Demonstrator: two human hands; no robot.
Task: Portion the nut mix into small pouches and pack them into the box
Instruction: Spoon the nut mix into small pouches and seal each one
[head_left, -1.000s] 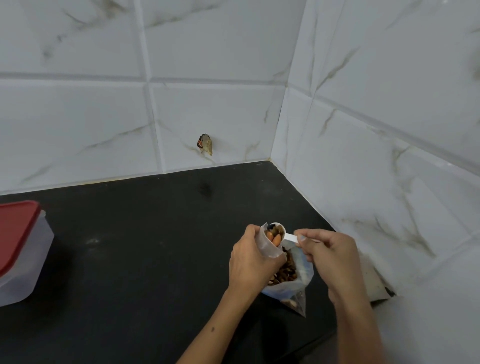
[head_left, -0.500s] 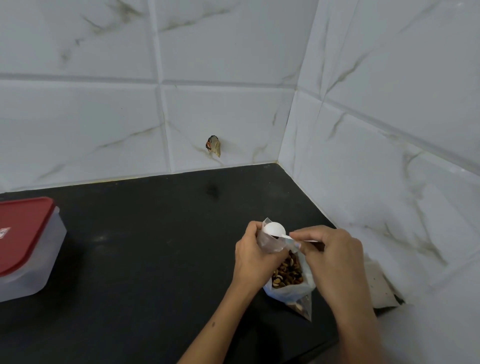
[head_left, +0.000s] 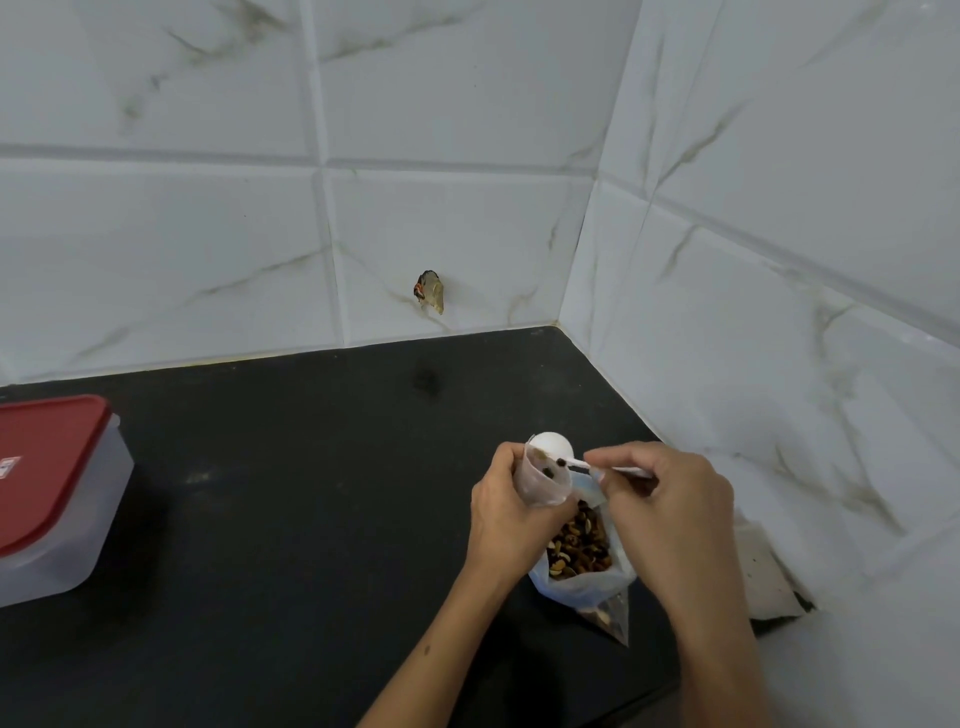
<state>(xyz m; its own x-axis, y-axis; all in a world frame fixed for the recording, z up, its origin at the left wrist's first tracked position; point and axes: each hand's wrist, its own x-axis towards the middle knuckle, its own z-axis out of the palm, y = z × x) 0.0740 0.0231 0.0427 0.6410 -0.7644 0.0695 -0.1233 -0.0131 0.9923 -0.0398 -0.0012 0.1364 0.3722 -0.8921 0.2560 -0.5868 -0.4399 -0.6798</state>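
Note:
My left hand (head_left: 506, 512) grips a small clear pouch (head_left: 543, 480) held upright, with a few nuts visible inside near its mouth. My right hand (head_left: 670, 499) pinches the handle of a white scoop (head_left: 553, 446), whose bowl is tipped over the pouch's mouth. Just below, between both hands, stands the open bag of nut mix (head_left: 582, 556) on the black counter (head_left: 311, 493). A clear box with a red lid (head_left: 52, 488) sits at the far left edge, lid on.
White marble-look tiled walls meet in a corner behind and to the right. A small torn patch (head_left: 430, 291) marks the back wall. A grey piece of paper or card (head_left: 763, 577) lies at the wall's foot to the right of my right hand.
The scoop, earlier upright with nuts in it, has tipped over the pouch and turned its white back upward. Nuts have dropped into the pouch. Both hands stayed in place.

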